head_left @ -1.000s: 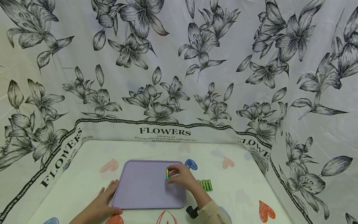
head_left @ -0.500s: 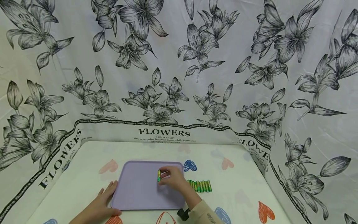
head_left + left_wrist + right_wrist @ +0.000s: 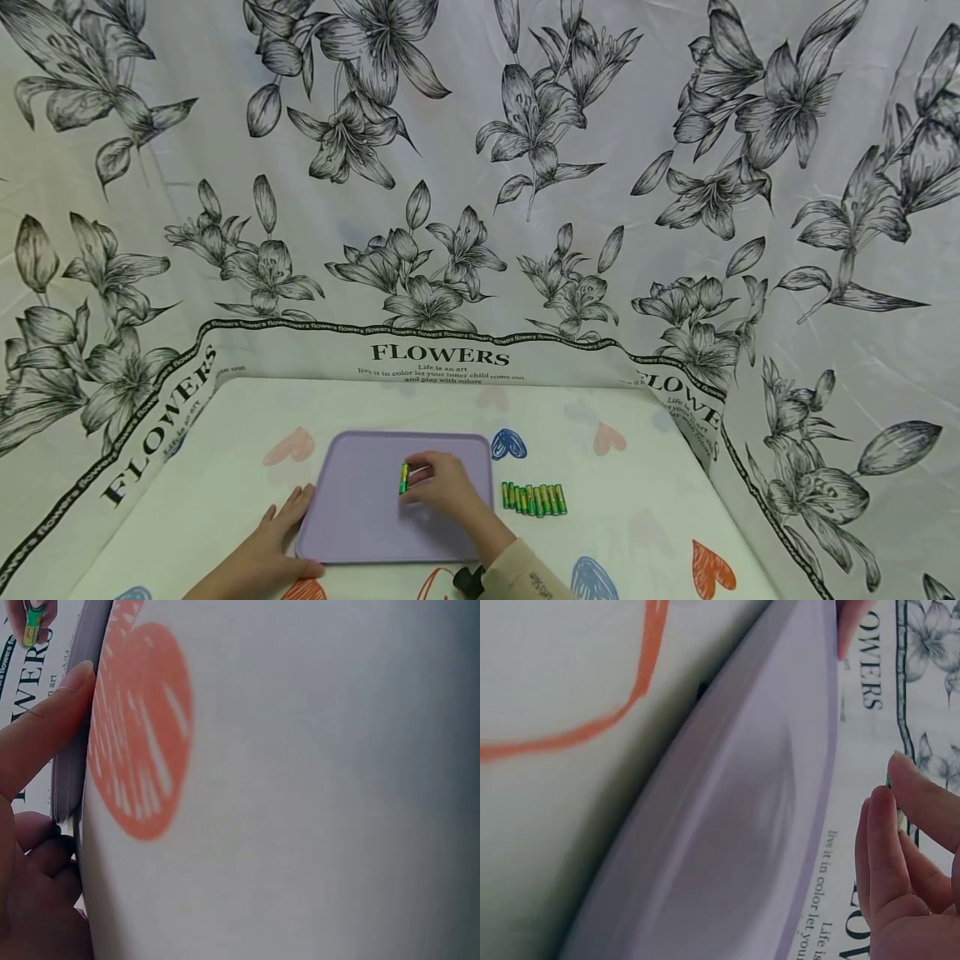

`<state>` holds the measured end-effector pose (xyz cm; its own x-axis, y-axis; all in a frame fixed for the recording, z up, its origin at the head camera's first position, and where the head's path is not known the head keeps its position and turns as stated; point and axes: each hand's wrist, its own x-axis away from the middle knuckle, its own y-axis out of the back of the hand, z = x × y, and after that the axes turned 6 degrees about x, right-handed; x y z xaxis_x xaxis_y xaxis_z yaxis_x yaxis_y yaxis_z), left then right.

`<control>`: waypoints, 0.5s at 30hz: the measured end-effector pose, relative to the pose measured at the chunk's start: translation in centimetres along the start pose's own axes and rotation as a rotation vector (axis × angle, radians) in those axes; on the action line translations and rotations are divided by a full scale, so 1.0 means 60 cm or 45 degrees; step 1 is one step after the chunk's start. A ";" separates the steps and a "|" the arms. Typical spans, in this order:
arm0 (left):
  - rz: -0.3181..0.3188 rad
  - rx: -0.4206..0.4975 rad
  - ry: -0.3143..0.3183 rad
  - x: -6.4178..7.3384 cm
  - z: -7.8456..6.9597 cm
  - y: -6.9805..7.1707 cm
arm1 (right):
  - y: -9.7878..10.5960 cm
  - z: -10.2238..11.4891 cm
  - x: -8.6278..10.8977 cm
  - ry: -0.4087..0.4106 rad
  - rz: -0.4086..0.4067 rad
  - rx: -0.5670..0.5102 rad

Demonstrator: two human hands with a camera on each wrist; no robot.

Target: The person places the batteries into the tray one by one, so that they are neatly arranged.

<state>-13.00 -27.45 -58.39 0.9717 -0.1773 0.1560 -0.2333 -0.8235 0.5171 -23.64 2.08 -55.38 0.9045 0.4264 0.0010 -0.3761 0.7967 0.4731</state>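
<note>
A green-and-yellow battery (image 3: 404, 478) stands out between the thumb and fingertips of my right hand (image 3: 442, 487), which pinches it over the middle of a flat lilac tray (image 3: 360, 517). In the left wrist view the battery (image 3: 33, 625) shows at the top left corner. My left hand (image 3: 272, 542) rests against the near left corner of the tray, its fingers along the left side and its thumb at the front edge. The right wrist view shows the pinching right hand (image 3: 900, 862) beside the tray, with the battery mostly hidden behind the fingers.
A row of several green batteries (image 3: 534, 499) lies side by side to the right of the tray. White cloth (image 3: 637, 467) printed with hearts covers the table. Flower-printed curtain (image 3: 420, 267) hangs behind and at both sides.
My right hand has moved left across the tray with the battery in its pinch, uncovering more of the battery row. The left hand stays at the tray's corner.
</note>
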 end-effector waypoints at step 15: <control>-0.053 -0.050 -0.082 -0.002 0.011 -0.002 | -0.059 0.009 -0.016 0.005 -0.046 -0.070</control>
<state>-13.07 -27.70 -59.00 0.9807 -0.1784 0.0799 -0.1924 -0.8095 0.5548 -23.07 -1.39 -56.61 0.9170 0.3986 -0.0183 -0.3540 0.8338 0.4237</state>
